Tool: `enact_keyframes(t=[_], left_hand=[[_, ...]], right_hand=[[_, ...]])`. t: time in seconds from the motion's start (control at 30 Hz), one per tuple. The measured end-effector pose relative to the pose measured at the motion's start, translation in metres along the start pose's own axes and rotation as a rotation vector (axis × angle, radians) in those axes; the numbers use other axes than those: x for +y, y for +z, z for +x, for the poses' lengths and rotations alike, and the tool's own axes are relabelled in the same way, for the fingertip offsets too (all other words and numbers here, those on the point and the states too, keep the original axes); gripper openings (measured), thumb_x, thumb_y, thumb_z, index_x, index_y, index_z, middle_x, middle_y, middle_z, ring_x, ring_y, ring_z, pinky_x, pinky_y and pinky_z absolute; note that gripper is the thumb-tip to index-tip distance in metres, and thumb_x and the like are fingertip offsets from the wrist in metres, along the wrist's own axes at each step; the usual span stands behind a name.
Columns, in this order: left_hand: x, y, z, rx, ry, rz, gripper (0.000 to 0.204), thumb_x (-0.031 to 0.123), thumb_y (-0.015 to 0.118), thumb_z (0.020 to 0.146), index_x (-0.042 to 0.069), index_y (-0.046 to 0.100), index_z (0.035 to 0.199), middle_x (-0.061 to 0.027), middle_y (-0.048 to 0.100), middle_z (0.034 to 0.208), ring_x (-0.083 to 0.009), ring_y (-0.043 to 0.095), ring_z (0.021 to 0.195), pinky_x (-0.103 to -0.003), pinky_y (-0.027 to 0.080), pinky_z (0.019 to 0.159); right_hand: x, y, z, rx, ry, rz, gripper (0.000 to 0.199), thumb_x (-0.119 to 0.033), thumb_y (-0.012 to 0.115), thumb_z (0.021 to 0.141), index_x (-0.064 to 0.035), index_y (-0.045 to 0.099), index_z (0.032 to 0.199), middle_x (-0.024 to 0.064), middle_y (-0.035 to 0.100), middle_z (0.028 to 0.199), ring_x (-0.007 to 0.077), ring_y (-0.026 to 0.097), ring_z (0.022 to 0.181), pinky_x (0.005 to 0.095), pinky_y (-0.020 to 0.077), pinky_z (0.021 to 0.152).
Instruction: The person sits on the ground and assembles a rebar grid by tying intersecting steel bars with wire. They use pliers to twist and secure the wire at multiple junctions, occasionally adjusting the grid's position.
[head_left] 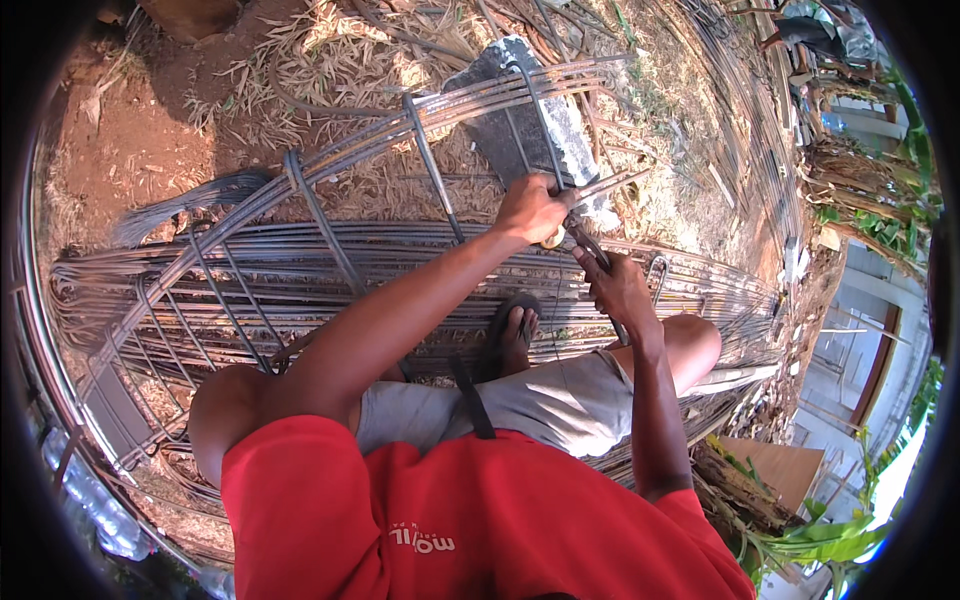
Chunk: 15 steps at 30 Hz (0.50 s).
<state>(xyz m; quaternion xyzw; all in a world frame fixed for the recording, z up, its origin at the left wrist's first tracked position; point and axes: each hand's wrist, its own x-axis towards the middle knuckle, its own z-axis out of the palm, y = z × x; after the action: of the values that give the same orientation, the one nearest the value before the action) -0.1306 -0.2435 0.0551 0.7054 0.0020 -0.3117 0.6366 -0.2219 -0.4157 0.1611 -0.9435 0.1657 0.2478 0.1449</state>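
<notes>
A long rebar cage (370, 132) slants from the lower left up to the top middle, with bent steel stirrups (430, 165) spaced along its bars. At the near corner of its last stirrup, my left hand (530, 210) is closed around the steel bars, whose ends stick out to the right. My right hand (620, 290) grips dark pincers (592, 243) by the handles. Their jaws meet the bars right beside my left fingers; whether they bite on a wire there is too small to tell. A dark grey slab (490, 140) with pale edges lies under the cage's far end.
Many loose steel rods (420, 240) lie across the ground beneath my legs. A bundle of thin tie wire (200, 205) rests at the left. More long rods (735, 110) stretch along the right. Dry leaves (310, 60) cover the soil, and a sandalled foot (515, 330) stands among the rods.
</notes>
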Motion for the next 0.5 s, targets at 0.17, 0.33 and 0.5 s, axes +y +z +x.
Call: enact_keyframes(t=[0.17,0.33,0.5], left_hand=[[0.003,0.003,0.002,0.08,0.01,0.052,0.08,0.055,0.074,0.099,-0.014,0.063,0.139,-0.0329,0.07,0.135,-0.0355,0.071,0.126,-0.04,0.052,0.111],[-0.005,0.01,0.003,0.18,0.12,0.036,0.054,0.045,0.074,0.099,-0.008,0.071,0.108,-0.0296,0.072,0.093,-0.0391,0.074,0.089,-0.047,0.056,0.086],[-0.01,0.009,0.007,0.117,0.159,0.109,0.072,0.047,0.074,0.102,-0.015,0.063,0.137,-0.0313,0.077,0.115,-0.0318,0.079,0.095,-0.041,0.06,0.092]], right_hand=[[0.006,0.015,0.007,0.027,0.049,0.051,0.072,-0.059,0.074,0.097,0.0119,0.074,0.089,0.0329,0.068,0.072,0.0467,0.073,0.071,0.0535,0.0546,0.071],[0.003,-0.012,0.009,-0.45,0.098,0.343,0.045,-0.036,0.097,0.082,-0.0029,0.067,0.083,0.0035,0.063,0.064,0.0159,0.067,0.056,0.0323,0.0537,0.052],[-0.009,-0.016,-0.013,-0.258,0.03,0.293,0.044,-0.027,0.091,0.083,-0.0003,0.066,0.108,0.0099,0.072,0.079,0.026,0.072,0.066,0.0423,0.0579,0.063]])
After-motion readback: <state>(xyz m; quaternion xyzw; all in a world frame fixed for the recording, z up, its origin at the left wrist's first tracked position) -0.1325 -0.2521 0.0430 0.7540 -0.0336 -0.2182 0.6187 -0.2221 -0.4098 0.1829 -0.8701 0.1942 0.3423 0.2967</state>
